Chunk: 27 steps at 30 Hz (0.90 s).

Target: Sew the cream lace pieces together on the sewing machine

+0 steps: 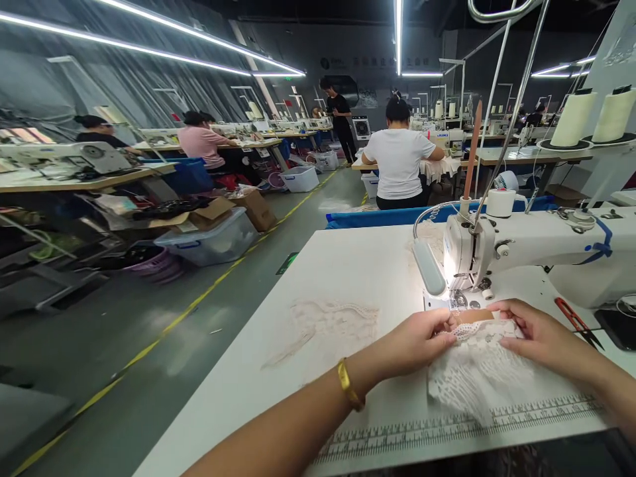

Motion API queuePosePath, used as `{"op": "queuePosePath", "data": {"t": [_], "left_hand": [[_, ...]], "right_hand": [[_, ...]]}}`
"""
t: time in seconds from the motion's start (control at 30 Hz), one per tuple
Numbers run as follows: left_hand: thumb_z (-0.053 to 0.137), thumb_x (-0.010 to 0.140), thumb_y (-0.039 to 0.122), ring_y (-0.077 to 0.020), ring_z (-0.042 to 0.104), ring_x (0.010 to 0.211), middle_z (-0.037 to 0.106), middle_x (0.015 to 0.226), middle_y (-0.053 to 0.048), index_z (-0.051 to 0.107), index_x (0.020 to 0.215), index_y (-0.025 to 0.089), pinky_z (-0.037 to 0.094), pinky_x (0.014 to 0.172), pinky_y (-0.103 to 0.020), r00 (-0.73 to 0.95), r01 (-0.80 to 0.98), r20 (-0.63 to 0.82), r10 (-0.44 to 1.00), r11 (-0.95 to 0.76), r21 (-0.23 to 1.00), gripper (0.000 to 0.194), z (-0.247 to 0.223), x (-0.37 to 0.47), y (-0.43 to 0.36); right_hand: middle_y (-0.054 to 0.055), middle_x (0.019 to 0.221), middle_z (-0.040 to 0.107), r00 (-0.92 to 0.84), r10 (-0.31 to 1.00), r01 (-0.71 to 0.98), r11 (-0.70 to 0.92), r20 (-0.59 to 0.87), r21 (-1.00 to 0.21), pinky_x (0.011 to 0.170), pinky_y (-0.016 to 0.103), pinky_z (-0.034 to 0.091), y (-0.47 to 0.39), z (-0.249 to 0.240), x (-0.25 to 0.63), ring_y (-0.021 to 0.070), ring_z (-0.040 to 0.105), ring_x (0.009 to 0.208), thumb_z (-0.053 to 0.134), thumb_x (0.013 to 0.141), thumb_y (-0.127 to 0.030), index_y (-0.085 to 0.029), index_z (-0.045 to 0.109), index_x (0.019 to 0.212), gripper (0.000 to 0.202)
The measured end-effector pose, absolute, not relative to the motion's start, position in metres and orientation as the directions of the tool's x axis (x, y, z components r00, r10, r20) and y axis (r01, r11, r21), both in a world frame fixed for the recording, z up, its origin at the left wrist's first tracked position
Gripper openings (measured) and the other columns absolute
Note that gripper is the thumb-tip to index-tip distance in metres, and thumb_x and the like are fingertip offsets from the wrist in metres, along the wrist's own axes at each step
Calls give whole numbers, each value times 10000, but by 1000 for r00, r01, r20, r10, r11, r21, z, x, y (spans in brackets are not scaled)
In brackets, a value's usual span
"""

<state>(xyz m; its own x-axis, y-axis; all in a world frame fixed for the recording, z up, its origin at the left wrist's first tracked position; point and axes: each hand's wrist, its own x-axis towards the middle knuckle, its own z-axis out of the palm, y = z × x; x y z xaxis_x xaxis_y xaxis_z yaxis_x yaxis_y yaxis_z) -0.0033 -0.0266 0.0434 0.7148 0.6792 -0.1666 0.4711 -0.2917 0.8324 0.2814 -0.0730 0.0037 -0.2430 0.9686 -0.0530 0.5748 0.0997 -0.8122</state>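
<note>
A piece of white lace fabric [467,377] lies in front of the needle area of a white sewing machine [536,242]. My left hand [424,338] pinches its left upper edge, thumb on top. On the other side my right hand [534,331] grips the right part of the lace between thumb and fingers. Between the hands shows a tan patch [474,317], which I cannot identify for certain. The machine's lamp lights the presser foot [462,298] just beyond my fingertips. Another pale lace piece [332,324] rests flat on the table to the left.
Red-handled thread snips [574,318] and a dark phone [619,328] lie right of my right hand. A printed ruler strip [447,424] runs along the front edge. Thread cones [571,119] stand at upper right. A person in white [397,159] sits ahead; others work further off.
</note>
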Motion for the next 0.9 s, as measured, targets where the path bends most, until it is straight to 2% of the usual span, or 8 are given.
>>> {"op": "queuePosePath", "data": {"t": [0.13, 0.27, 0.4, 0.53, 0.6, 0.7, 0.83, 0.9], "left_hand": [[518, 929, 180, -193, 594, 786, 656, 870, -18, 556, 928, 210, 405, 665, -296, 606, 711, -142, 783, -453, 537, 49, 25, 9, -12], [581, 900, 186, -240, 638, 852, 683, 967, -65, 581, 991, 203, 462, 702, -326, 584, 759, -60, 810, -519, 394, 93, 24, 8, -6], [533, 941, 243, -231, 638, 897, 681, 1022, -77, 622, 959, 196, 506, 798, -346, 632, 602, 52, 773, -532, 595, 102, 29, 4, -2], [410, 1010, 465, -182, 639, 709, 665, 831, -50, 604, 865, 175, 507, 638, -297, 692, 449, -292, 660, -77, 890, 378, 29, 7, 2], [398, 997, 557, -167, 612, 665, 636, 796, -43, 590, 857, 169, 486, 605, -284, 656, 437, -379, 653, 81, 896, 455, 28, 8, 4], [429, 966, 619, -145, 523, 622, 562, 717, -7, 559, 796, 187, 432, 594, -278, 617, 432, -353, 703, 72, 899, 482, 31, 4, 6], [648, 850, 511, -156, 489, 629, 527, 700, 38, 612, 992, 202, 371, 578, -275, 628, 485, -302, 717, -56, 873, 342, 32, -5, 4], [676, 819, 419, -168, 516, 670, 553, 736, 40, 601, 1102, 207, 381, 605, -273, 626, 491, -255, 737, -118, 863, 362, 30, -7, 2]], "right_hand": [[69, 1186, 613, -198, 977, 720, 200, 79, -664, 849, 406, 546, -54, -24, 276, 237, 617, 905, 575, 887, -232, -321, 550, 1411, 532], [56, 1181, 599, -110, 980, 753, 191, 166, -630, 837, 395, 557, -51, -37, 283, 235, 630, 941, 531, 901, -200, -334, 536, 1419, 534], [53, 1158, 599, -97, 975, 771, 201, 202, -604, 836, 399, 565, -58, -29, 279, 239, 630, 966, 511, 933, -186, -349, 537, 1416, 511], [73, 1169, 602, -196, 938, 698, 339, 288, -631, 919, 437, 568, -76, -13, 248, 252, 635, 1050, 491, 1001, -209, -345, 552, 1398, 425], [85, 1281, 584, -245, 925, 552, 380, 292, -742, 923, 411, 587, -86, -6, 231, 245, 638, 1109, 517, 1032, -263, -373, 493, 1465, 447], [81, 1395, 546, -203, 929, 390, 366, 308, -845, 892, 363, 606, -97, 1, 219, 231, 639, 1150, 554, 1051, -345, -391, 483, 1460, 418], [46, 1129, 640, -275, 928, 564, 367, 251, -740, 867, 347, 568, -106, 2, 232, 210, 641, 1043, 497, 1085, -322, -337, 644, 1176, 173], [48, 1094, 634, -383, 903, 624, 410, 198, -665, 865, 353, 547, -114, -3, 238, 212, 623, 1029, 496, 1085, -296, -320, 624, 1188, 165]]}}
